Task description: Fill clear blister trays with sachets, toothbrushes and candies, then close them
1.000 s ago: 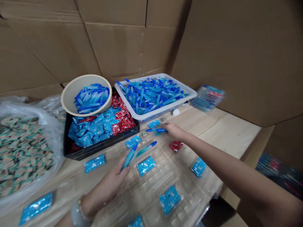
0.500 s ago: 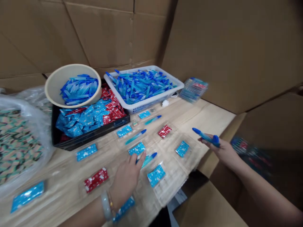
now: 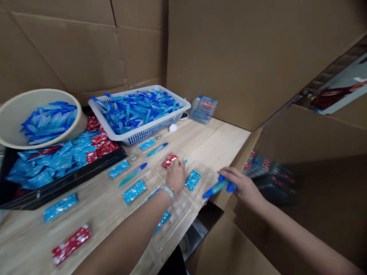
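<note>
Blue plastic pens (image 3: 137,112) fill a white basket (image 3: 143,134) and a cream bowl (image 3: 82,122) at the back of the wooden table (image 3: 218,145), apparently stocked within easy reach. The right hand (image 3: 243,187) curls its fingers around one pen (image 3: 218,188) near the table's edge. The left hand (image 3: 175,176) rests palm-down on a clear blister tray (image 3: 183,206) beside a red sachet (image 3: 169,160); whether it grips anything is hidden. Blue sachets (image 3: 134,192) lie spaced apart nearby.
</note>
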`<state>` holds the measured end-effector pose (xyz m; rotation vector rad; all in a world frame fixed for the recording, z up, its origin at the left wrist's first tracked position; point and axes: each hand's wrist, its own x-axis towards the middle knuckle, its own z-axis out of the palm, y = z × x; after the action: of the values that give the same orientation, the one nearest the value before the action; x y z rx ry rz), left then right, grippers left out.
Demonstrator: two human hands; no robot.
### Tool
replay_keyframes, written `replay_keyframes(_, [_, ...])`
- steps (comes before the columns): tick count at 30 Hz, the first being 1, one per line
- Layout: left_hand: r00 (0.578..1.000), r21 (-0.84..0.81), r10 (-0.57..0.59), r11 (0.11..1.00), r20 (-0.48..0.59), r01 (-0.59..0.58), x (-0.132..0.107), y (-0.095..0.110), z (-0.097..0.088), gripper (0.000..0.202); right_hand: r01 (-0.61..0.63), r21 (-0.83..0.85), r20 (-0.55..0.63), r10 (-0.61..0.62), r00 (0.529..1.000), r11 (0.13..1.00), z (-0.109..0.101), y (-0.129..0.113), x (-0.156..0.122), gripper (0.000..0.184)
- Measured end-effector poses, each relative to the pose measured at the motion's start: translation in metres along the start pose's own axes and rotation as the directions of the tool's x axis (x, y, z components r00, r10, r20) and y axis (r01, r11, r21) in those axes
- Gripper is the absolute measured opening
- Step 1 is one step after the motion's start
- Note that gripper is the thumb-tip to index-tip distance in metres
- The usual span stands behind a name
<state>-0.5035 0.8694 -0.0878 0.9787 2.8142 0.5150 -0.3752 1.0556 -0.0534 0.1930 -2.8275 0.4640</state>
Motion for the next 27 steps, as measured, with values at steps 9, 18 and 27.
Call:
replay_keyframes(9, [0.995,0.174,0.052,0.984,-0.087,-0.036,0.003,-0.019,0.009,0.058,0.306,-0.358,0.196,-0.249,0.948,0.882,0.044,-0.020,-0.016,0.033])
replay_keyframes(18, [0.987,-0.173,0.148,0.976,0.060,-0.136,-0.014,-0.018,-0.033,0.053,0.275,-0.304,0.172,-0.231,0.958,0.912,0.030,-0.032,-0.006,0.036])
replay_keyframes(27, [0.977,-0.564,0.051,0.822,0.208,0.078,-0.157,-0.028,-0.062,0.030,0.319,-0.214,0.212,-0.275,0.938,0.923,0.030,-0.105,0.028,0.043])
